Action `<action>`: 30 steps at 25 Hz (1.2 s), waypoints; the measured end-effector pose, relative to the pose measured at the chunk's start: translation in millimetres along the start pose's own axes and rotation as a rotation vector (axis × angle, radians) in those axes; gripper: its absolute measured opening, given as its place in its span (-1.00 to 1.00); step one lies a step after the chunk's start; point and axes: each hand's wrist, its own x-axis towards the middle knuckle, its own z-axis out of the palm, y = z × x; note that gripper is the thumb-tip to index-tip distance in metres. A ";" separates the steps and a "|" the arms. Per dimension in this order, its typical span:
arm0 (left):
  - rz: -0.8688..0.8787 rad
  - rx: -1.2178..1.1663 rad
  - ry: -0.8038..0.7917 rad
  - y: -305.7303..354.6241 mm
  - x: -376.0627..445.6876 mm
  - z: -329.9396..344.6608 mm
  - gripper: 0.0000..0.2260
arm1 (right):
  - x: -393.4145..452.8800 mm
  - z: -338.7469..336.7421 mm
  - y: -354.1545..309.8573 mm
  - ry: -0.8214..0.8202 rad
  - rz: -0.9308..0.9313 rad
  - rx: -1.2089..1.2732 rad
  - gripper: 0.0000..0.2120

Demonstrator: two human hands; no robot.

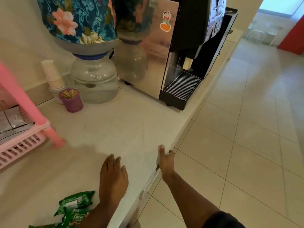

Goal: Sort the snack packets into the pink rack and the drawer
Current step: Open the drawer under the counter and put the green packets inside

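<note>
White countertop runs along a pale wall, with a tiled floor to its right. At the far end stands a black and steel coffee machine, a cartoon sticker on its side panel. Beside it sits a clear water dispenser jar under a bottle wrapped in a floral cover. Near the jar are a stack of paper cups and a purple cup of wooden sticks.

Pink rack occupies the left edge of the counter; silver packets lie on its lower shelf. Green snack packets lie loose on the counter at the near edge, touching the left forearm.

Left hand lies palm down on the countertop, fingers extended and loose, holding nothing. Right hand is hooked over the front edge of the counter, thumb on top and fingers curled under the lip. Whether it grips a drawer handle cannot be told; no drawer is seen open.
</note>
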 end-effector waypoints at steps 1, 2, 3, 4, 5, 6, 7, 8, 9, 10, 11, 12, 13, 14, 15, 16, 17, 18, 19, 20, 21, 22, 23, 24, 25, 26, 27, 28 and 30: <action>-0.013 -0.005 -0.007 0.8 0.1 -0.9 -0.64 | -1.7 -4.2 1.9 0.025 -0.004 -0.013 -0.35; -0.028 -0.006 -0.017 1.9 -0.7 -1.3 -0.64 | -3.2 -10.0 4.8 0.056 -0.004 -0.030 -0.39; -0.032 -0.003 -0.035 2.5 -1.5 -1.8 -0.63 | -4.3 -16.9 8.4 0.091 0.002 -0.058 -0.41; -0.027 0.011 -0.046 3.0 -0.7 -2.9 -0.63 | -5.7 -24.3 10.8 0.123 0.010 -0.093 -0.43; -0.016 0.030 -0.053 3.7 1.5 -3.1 -0.63 | -6.5 -31.4 13.4 0.148 0.018 -0.118 -0.46; -0.013 0.041 -0.058 6.0 5.2 -3.3 -0.63 | -6.8 -38.5 14.7 0.174 0.019 -0.124 -0.51; -0.014 0.043 -0.065 9.6 11.1 -4.9 -0.63 | -6.5 -47.1 14.9 0.201 0.005 -0.127 -0.58; -0.012 0.040 -0.085 12.1 14.3 -7.9 -0.62 | -9.0 -57.0 18.1 0.227 -0.009 -0.135 -0.64; -0.010 0.050 -0.088 14.1 14.4 -7.3 -0.62 | -14.7 -66.8 24.7 0.260 -0.012 -0.158 -0.68; -0.011 0.055 -0.078 16.1 16.8 -6.5 -0.62 | -16.8 -74.2 29.0 0.294 -0.009 -0.190 -0.68; -0.021 0.057 -0.087 10.4 5.0 -4.7 -0.62 | -30.0 -81.2 43.4 0.341 0.021 -0.231 -0.67; -0.021 0.049 -0.074 2.5 -16.9 -3.3 -0.64 | -53.3 -88.3 62.4 0.386 0.042 -0.275 -0.66; -0.021 0.038 -0.083 2.2 -15.3 -0.8 -0.65 | -51.9 -97.3 67.5 0.414 0.040 -0.296 -0.66; -0.025 0.028 -0.087 2.3 -15.9 0.8 -0.65 | -54.2 -106.9 72.5 0.429 0.026 -0.316 -0.67; -0.028 0.040 -0.094 4.7 -10.9 -1.9 -0.65 | -54.5 -113.6 71.0 0.449 0.022 -0.318 -0.68; -0.022 0.047 -0.117 6.5 -4.4 -3.2 -0.64 | -51.9 -118.8 68.9 0.473 0.013 -0.322 -0.69; -0.023 0.063 -0.145 8.5 2.4 -5.2 -0.63 | -49.7 -123.5 66.1 0.495 0.007 -0.324 -0.70; -0.020 0.077 -0.179 10.0 6.8 -8.9 -0.62 | -49.9 -128.7 65.3 0.509 0.004 -0.328 -0.71; -0.024 0.077 -0.219 10.8 7.1 -13.0 -0.61 | -51.7 -134.2 68.6 0.519 0.012 -0.347 -0.72; -0.029 0.072 -0.250 11.1 6.9 -16.8 -0.61 | -53.5 -139.6 72.9 0.521 0.016 -0.366 -0.73; -0.029 0.058 -0.281 11.7 6.4 -21.5 -0.60 | -54.3 -145.4 75.8 0.520 0.012 -0.385 -0.73; -0.036 0.026 -0.308 12.0 6.0 -27.7 -0.59 | -56.1 -148.6 76.1 0.512 0.015 -0.411 -0.72; -0.039 -0.018 -0.343 11.3 6.8 -37.0 -0.58 | -56.9 -148.8 75.0 0.513 0.030 -0.448 -0.70; -0.028 -0.068 -0.368 11.9 6.0 -46.3 -0.57 | -58.1 -147.7 73.1 0.543 0.059 -0.510 -0.68; -0.003 -0.121 -0.371 13.3 1.6 -54.3 -0.56 | -58.7 -144.9 71.3 0.608 0.082 -0.590 -0.68; 0.027 -0.177 -0.340 12.1 -7.3 -62.3 -0.57 | -61.4 -137.6 69.7 0.681 0.058 -0.666 -0.67; 0.055 -0.238 -0.295 10.8 -19.5 -71.2 -0.57 | -66.9 -128.2 67.1 0.729 -0.035 -0.721 -0.63; 0.087 -0.297 -0.231 7.9 -33.0 -79.6 -0.58 | -74.5 -115.4 63.8 0.713 -0.175 -0.736 -0.57; 0.129 -0.374 -0.115 -5.2 -62.1 -93.2 -0.58 | -96.2 -79.5 56.7 0.510 -0.445 -0.673 -0.55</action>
